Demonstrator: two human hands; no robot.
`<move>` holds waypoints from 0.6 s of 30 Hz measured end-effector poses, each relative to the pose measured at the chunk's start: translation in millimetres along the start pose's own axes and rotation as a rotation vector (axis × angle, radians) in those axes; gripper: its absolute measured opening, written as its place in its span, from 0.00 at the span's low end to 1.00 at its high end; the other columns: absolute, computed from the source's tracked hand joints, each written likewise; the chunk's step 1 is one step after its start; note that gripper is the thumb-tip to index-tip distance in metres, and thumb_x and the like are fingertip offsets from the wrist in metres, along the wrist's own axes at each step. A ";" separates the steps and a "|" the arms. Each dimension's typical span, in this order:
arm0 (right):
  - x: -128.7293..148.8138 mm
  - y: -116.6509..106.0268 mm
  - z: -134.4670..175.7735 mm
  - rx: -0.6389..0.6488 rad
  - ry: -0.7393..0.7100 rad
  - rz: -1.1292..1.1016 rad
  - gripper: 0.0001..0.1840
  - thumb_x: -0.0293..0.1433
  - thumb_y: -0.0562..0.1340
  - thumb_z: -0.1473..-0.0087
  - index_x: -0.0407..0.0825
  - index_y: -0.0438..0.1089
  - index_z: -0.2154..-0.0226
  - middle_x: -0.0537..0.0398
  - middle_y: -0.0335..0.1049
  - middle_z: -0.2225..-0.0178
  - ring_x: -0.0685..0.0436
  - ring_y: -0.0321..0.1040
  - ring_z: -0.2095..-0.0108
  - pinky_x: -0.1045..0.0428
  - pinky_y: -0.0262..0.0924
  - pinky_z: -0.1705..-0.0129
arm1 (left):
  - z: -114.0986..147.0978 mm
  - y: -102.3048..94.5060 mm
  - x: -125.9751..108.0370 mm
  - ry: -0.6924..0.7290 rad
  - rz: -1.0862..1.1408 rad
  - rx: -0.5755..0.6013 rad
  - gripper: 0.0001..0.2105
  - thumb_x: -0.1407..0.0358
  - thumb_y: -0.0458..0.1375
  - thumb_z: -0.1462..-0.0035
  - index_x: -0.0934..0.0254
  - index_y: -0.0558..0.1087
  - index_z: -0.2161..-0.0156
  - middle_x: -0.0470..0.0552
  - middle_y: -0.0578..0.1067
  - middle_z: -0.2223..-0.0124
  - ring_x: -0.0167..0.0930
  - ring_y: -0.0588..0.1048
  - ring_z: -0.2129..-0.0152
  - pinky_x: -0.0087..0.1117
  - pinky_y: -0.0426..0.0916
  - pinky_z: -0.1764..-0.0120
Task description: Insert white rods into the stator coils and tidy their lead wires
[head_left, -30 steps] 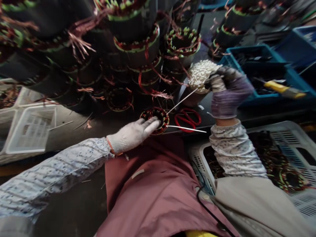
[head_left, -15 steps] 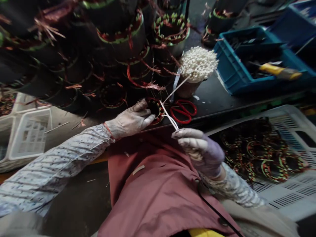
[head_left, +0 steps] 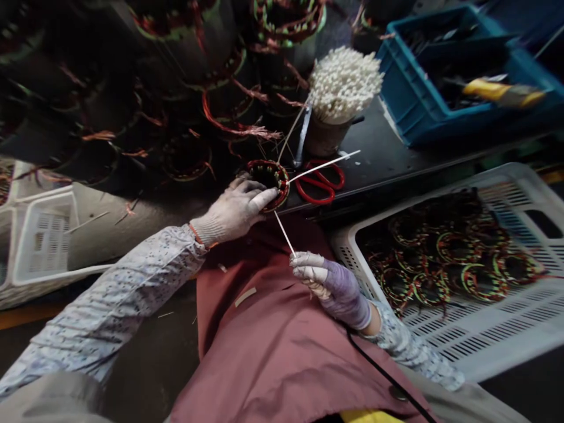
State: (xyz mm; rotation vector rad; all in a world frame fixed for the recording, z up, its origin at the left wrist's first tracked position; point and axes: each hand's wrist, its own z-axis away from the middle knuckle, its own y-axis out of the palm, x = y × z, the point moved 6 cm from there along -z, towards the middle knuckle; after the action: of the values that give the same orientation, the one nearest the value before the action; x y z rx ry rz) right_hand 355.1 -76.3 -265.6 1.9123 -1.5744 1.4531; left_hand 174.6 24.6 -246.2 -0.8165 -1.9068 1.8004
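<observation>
In a white knit glove, my left hand [head_left: 235,205] grips the left side of a small motor stator [head_left: 284,176] at the table edge, fingers over its rim. Copper windings and greenish slot liners ring its opening. In a white-and-purple glove, my right hand [head_left: 332,288] pinches one end of a white cord [head_left: 284,232], stretched taut down from the stator. Another white length sticks out from the rim to the upper right, above red-handled scissors [head_left: 315,191]. Where the cord passes through the stator cannot be made out.
Behind the scissors stands a pot [head_left: 326,132] packed with white cords. A blue bin [head_left: 405,117] holds a yellow-handled tool [head_left: 497,92]. Stacked stators [head_left: 194,59] fill the back left. On the right, a white plastic basket [head_left: 476,346] carries several wound stators.
My right hand has moved down and left, pulling the cord toward my lap. The other cord length now points to the upper right. My left hand stays on the stator.
</observation>
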 end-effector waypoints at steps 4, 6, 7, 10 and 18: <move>-0.2 2.1 -2.3 -0.012 0.026 -0.011 0.19 0.22 0.54 0.42 0.54 0.65 0.51 0.50 0.71 0.53 0.46 0.68 0.50 0.47 0.67 0.50 | -1.0 -2.8 -1.4 -0.008 0.037 -0.006 0.24 0.60 0.55 0.43 0.65 0.63 0.42 0.59 0.74 0.51 0.39 0.69 0.51 0.48 0.58 0.44; -0.6 2.2 -4.8 -0.028 0.058 -0.017 0.17 0.22 0.54 0.42 0.53 0.67 0.53 0.49 0.71 0.54 0.46 0.69 0.51 0.48 0.68 0.51 | -1.2 -4.3 -1.6 -0.013 0.047 -0.013 0.23 0.60 0.55 0.43 0.65 0.63 0.43 0.59 0.73 0.50 0.39 0.69 0.51 0.47 0.58 0.44; -1.0 2.5 -6.0 -0.039 0.077 -0.022 0.16 0.22 0.54 0.42 0.52 0.67 0.54 0.49 0.71 0.54 0.46 0.69 0.52 0.48 0.68 0.51 | -1.2 -4.7 -1.7 -0.015 0.046 -0.012 0.23 0.60 0.55 0.43 0.66 0.63 0.43 0.60 0.73 0.50 0.39 0.69 0.51 0.47 0.58 0.44; -3.7 6.5 -12.0 -0.083 0.117 -0.036 0.13 0.24 0.55 0.42 0.52 0.68 0.56 0.50 0.72 0.55 0.46 0.70 0.53 0.48 0.69 0.52 | -1.0 -5.0 -1.6 -0.020 0.043 0.005 0.23 0.62 0.54 0.42 0.68 0.63 0.42 0.61 0.72 0.49 0.39 0.69 0.51 0.48 0.58 0.44; -36.8 35.7 -55.9 -0.258 -0.028 0.102 0.09 0.27 0.56 0.42 0.50 0.71 0.61 0.49 0.74 0.58 0.47 0.72 0.56 0.52 0.69 0.56 | 7.5 -9.7 2.1 -0.231 0.102 -0.138 0.27 0.60 0.55 0.44 0.68 0.60 0.41 0.62 0.71 0.47 0.41 0.69 0.49 0.48 0.59 0.45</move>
State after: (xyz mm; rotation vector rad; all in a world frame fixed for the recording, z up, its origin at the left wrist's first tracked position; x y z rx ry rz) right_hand 299.4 -27.8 -282.7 1.7349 -1.7977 1.1957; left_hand 166.7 20.2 -237.6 -0.7937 -2.1926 1.9125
